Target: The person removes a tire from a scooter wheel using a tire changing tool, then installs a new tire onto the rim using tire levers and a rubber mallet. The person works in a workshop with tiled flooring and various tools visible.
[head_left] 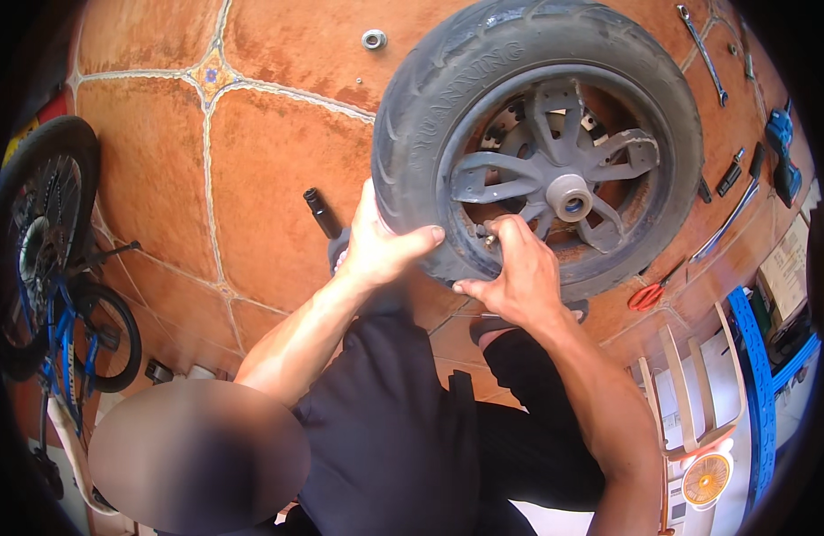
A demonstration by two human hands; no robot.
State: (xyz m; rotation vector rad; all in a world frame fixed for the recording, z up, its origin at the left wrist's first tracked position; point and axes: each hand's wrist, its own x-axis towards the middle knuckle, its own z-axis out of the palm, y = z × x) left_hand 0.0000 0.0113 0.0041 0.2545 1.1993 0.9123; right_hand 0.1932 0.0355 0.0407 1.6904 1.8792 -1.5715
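Both hands are on a motor-scooter wheel, a black tyre on a grey spoked rim, above the tiled floor. My left hand grips the tyre's lower left edge, its thumb on the sidewall and its other fingers hidden behind the tyre. At the bottom, my right hand has its fingers hooked over the rim edge close to the valve stem, with the thumb against the tyre. The hub faces up toward me, with a hole in its middle. Behind the spokes a brake disc partly shows.
A black socket lies left of the wheel, a metal nut beyond. On the right are a wrench, a blue power tool, another black socket and a red-handled tool. A bicycle stands far left.
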